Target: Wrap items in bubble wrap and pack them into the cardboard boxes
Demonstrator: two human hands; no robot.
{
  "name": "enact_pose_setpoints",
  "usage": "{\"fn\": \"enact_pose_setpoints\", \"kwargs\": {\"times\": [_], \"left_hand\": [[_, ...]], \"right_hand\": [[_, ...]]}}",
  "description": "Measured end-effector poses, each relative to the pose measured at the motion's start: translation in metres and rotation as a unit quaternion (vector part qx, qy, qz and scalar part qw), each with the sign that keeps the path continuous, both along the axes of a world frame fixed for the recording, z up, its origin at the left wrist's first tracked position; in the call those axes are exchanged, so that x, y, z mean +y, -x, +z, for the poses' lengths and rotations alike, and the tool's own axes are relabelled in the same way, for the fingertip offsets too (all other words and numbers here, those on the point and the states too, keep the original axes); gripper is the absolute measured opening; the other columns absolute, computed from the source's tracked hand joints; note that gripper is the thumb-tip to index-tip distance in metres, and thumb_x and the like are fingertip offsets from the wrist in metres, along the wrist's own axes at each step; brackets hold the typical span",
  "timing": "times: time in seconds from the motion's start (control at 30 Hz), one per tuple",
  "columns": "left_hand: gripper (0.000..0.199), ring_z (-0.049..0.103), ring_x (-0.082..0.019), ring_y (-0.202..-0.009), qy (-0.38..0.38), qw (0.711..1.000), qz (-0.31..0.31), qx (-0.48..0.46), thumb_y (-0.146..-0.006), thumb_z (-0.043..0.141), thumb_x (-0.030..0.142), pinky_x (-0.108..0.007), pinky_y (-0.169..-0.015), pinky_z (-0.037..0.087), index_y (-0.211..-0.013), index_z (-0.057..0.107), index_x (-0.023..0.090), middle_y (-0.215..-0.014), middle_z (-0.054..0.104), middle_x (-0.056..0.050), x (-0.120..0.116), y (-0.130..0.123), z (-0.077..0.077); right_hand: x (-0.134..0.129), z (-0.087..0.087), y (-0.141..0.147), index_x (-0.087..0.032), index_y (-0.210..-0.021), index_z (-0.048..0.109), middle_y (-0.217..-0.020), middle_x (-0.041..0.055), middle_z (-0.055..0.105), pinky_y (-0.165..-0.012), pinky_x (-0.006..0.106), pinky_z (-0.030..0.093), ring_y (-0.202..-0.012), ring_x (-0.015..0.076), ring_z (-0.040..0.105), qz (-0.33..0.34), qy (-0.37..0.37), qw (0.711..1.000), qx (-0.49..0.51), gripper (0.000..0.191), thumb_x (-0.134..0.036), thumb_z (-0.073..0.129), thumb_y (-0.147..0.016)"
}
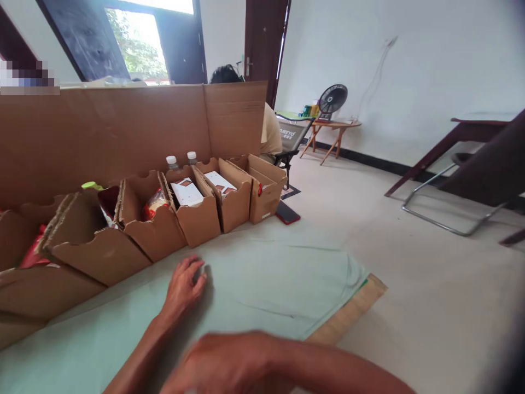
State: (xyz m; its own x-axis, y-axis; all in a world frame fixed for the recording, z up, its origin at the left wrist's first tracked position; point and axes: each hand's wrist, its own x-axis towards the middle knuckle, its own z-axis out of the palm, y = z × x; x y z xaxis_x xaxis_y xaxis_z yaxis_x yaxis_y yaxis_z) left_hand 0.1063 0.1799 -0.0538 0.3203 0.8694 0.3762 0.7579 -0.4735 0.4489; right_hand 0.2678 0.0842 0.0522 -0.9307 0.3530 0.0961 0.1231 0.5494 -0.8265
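While my left hand (184, 283), released and loosely curled, is near the front of the cardboard boxes (200, 223) on the worktop (279, 279), my right hand (223, 361), farther from those boxes, is too blurred for me to tell its grip. White packages (187, 192) sit inside two boxes; a phone (288, 213) lies just beside their right end.

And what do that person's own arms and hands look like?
There are no gloves on the left hand or the right hand. The forearms are bare where they show, with no sleeve, watch or bracelet in view. The right hand is blurry, so its fingers are hard to make out.
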Motion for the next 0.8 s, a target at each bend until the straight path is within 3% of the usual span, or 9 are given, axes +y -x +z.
{"fn": "enact_pose_setpoints", "kwargs": {"times": [0.03,0.13,0.23,0.3,0.33,0.4,0.53,0.7,0.8], "left_hand": [[0.034,0.064,-0.036,-0.118,-0.002,1.000,0.000,0.002,-0.090,0.053,0.031,-0.057,-0.100,0.052,-0.111,0.075,0.016,-0.129,0.068,-0.019,-0.002,-0.005,-0.006],[0.033,0.062,-0.038,-0.122,-0.019,1.000,-0.020,-0.002,-0.090,0.055,0.030,-0.059,-0.100,0.051,-0.114,0.075,0.017,-0.132,0.067,-0.019,-0.011,-0.007,-0.021],[0.032,0.062,-0.037,-0.122,-0.037,0.999,-0.034,-0.010,-0.091,0.056,0.028,-0.059,-0.098,0.053,-0.115,0.074,0.017,-0.132,0.068,-0.018,-0.015,-0.003,-0.028],[0.031,0.064,-0.037,-0.120,-0.055,0.998,-0.037,-0.006,-0.091,0.055,0.027,-0.058,-0.096,0.054,-0.114,0.074,0.017,-0.131,0.069,-0.018,-0.015,-0.002,-0.029],[0.030,0.064,-0.037,-0.119,-0.066,0.997,-0.038,-0.003,-0.092,0.055,0.027,-0.057,-0.095,0.055,-0.114,0.074,0.017,-0.131,0.069,-0.018,-0.014,-0.002,-0.029],[0.029,0.065,-0.036,-0.118,-0.087,0.995,-0.041,0.001,-0.092,0.055,0.026,-0.056,-0.094,0.056,-0.112,0.074,0.018,-0.129,0.070,-0.017,-0.013,-0.002,-0.029],[0.025,0.066,-0.035,-0.116,-0.110,0.993,-0.045,-0.008,-0.092,0.054,0.023,-0.053,-0.090,0.058,-0.109,0.072,0.019,-0.125,0.072,-0.016,-0.012,-0.003,-0.029],[0.024,0.065,-0.035,-0.118,-0.103,0.993,-0.043,-0.027,-0.092,0.054,0.020,-0.054,-0.090,0.057,-0.108,0.072,0.019,-0.126,0.072,-0.016,-0.013,-0.003,-0.029],[0.025,0.065,-0.035,-0.117,-0.095,0.994,-0.039,-0.038,-0.090,0.055,0.019,-0.054,-0.091,0.057,-0.107,0.073,0.019,-0.126,0.072,-0.015,-0.012,-0.004,-0.029]], "right_hand": [[0.011,0.012,-0.024,-0.019,-0.113,0.072,-0.112,0.0048,0.076,-0.088,0.026,0.053,-0.103,0.0201,0.071,-0.036,-0.006,0.999,0.004,0.022,-0.028,0.065,-0.095],[0.052,0.063,-0.097,-0.017,-0.108,0.074,-0.105,0.0037,0.078,-0.084,0.024,0.051,-0.095,0.0148,0.071,-0.269,-0.057,0.961,0.041,0.023,-0.026,0.056,-0.097],[0.110,0.111,-0.154,-0.015,-0.100,0.075,-0.096,0.0044,0.077,-0.082,0.026,0.051,-0.090,0.0161,0.070,-0.458,-0.205,0.864,0.048,0.024,-0.031,0.057,-0.094],[0.155,0.129,-0.176,-0.014,-0.106,0.075,-0.098,0.0060,0.077,-0.080,0.027,0.051,-0.089,0.0173,0.069,-0.543,-0.287,0.786,-0.070,0.028,-0.025,0.052,-0.094],[0.178,0.134,-0.183,-0.013,-0.113,0.074,-0.103,0.0071,0.077,-0.080,0.027,0.051,-0.093,0.0177,0.069,-0.553,-0.307,0.753,-0.181,0.032,-0.021,0.049,-0.095],[0.220,0.135,-0.189,-0.015,-0.117,0.075,-0.109,0.0079,0.077,-0.082,0.026,0.050,-0.099,0.0187,0.070,-0.527,-0.303,0.715,-0.345,0.034,-0.016,0.050,-0.093],[0.277,0.117,-0.186,-0.013,-0.101,0.081,-0.097,0.0131,0.079,-0.078,0.028,0.053,-0.095,0.0256,0.073,-0.470,-0.249,0.696,-0.483,0.026,-0.015,0.073,-0.076],[0.294,0.091,-0.176,-0.016,-0.106,0.080,-0.112,0.0166,0.077,-0.087,0.037,0.056,-0.106,0.0323,0.072,-0.445,-0.224,0.667,-0.554,0.033,-0.020,0.080,-0.072],[0.290,0.088,-0.171,-0.017,-0.107,0.080,-0.118,0.0167,0.076,-0.088,0.035,0.056,-0.112,0.0318,0.071,-0.457,-0.232,0.654,-0.556,0.034,-0.017,0.078,-0.073]]}}
